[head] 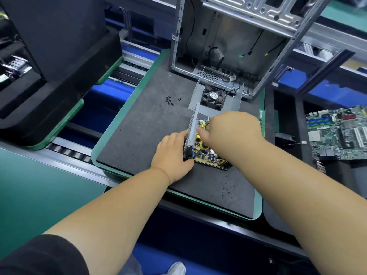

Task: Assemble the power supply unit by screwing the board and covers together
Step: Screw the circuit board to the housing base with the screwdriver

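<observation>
The power supply's lower cover [192, 126], a grey metal shell, lies on the dark foam mat [139, 126] with the yellowish circuit board [206, 155] inside it. My left hand [172, 153] grips the shell's near left corner at the black socket end. My right hand [232, 132] reaches over the board, fingers curled down among the components; what they hold is hidden. Behind it lies the other cover [232, 100] with a black fan [213, 97] mounted in it. Several small black screws [171, 100] lie loose on the mat to the left.
An open metal computer case [228, 46] stands at the mat's far edge. A green motherboard [339, 132] lies to the right. A black moulded part [59, 56] sits on a tray at the left, across the conveyor rollers [69, 151].
</observation>
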The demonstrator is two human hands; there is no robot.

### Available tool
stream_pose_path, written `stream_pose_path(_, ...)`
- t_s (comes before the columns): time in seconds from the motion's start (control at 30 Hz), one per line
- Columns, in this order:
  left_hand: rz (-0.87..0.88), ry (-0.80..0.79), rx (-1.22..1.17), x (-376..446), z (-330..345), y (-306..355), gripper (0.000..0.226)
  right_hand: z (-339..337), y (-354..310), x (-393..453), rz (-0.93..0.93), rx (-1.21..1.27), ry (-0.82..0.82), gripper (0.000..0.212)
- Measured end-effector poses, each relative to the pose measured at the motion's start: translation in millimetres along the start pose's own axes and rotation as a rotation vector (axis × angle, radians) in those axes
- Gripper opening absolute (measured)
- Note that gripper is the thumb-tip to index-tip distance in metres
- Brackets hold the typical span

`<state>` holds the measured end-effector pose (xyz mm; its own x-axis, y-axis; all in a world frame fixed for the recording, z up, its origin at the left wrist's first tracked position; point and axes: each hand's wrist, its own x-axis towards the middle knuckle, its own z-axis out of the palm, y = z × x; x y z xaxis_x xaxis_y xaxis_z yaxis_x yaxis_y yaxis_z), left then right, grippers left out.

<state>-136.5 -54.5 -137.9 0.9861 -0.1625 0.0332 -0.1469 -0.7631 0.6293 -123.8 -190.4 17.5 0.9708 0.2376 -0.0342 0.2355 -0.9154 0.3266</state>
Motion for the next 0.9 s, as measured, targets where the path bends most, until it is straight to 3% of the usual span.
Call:
stream_pose_path(0.13,-0.005,-0.005,-0.008,0,1,-1,0.077,2,-5,-4,0.06,0.055,-0.013,0.055)
stream_pose_path(0.3,0.0,-0.001,-0.006,1,-1,0,0.079,-2,6,-12,-0.07,0.338,-0.049,0.017)
stream_pose_path(0.5,0.0,-0.007,0.008,1,-1,-1,0.08,-4,11,-9,-0.067,0.242,-0.147,0.033)
stream_pose_path(0.73,0.002,0.004,0.01,2,0,-1,0.079,1,1,-7,0.082,0.002,-0.086,0.04)
stream_pose_path(0.83,0.007,0.007,0.008,1,1,-2,0.08,1,2,-7,0.086,0.093,-0.068,0.041)
stream_pose_path(0.9,0.011,0.006,0.005,0,1,-2,0.08,0,6,-9,0.059,0.227,-0.059,0.027)
